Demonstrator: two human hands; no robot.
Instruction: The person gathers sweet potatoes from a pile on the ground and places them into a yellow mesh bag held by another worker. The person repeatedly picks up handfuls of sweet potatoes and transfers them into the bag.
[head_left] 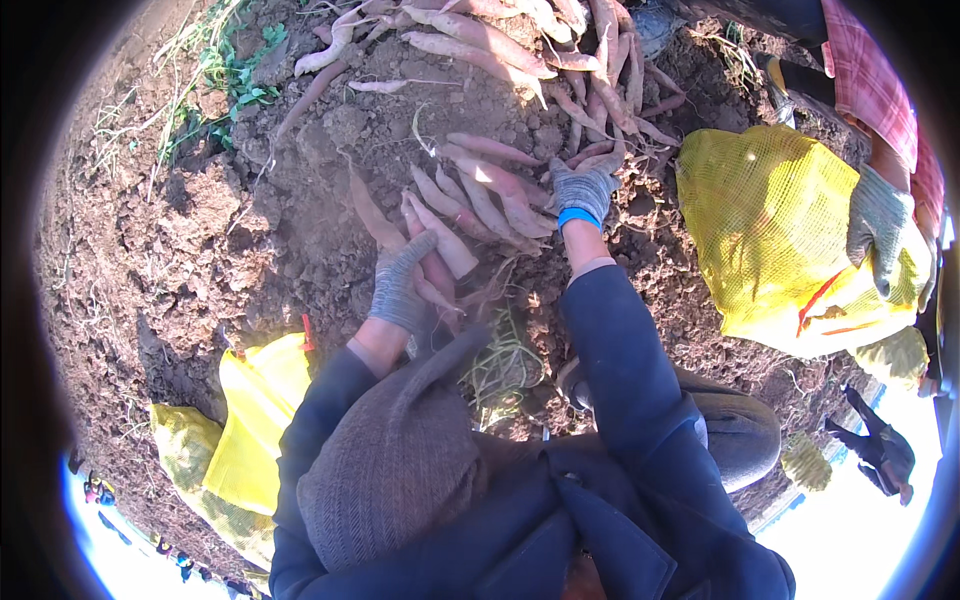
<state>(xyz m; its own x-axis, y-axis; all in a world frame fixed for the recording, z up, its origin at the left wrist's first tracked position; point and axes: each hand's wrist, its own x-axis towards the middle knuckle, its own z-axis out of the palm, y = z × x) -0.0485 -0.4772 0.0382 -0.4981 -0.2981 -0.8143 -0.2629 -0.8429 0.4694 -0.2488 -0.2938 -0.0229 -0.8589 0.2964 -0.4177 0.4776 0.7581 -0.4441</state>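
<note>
Left hand [402, 285], grey knit glove, clamps pink tapered sweet potatoes [480, 195] – right hand [583, 188] curls over more on crumbly soil [200, 230]; yellow mesh sack [770, 230] nearby.

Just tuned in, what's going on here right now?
A person in grey gloves crouches over loose soil, working through a heap of long pink roots. The left hand grips a few of them; the right hand rests on the pile. At the right, a co-worker's gloved hand holds a yellow mesh sack.
</note>
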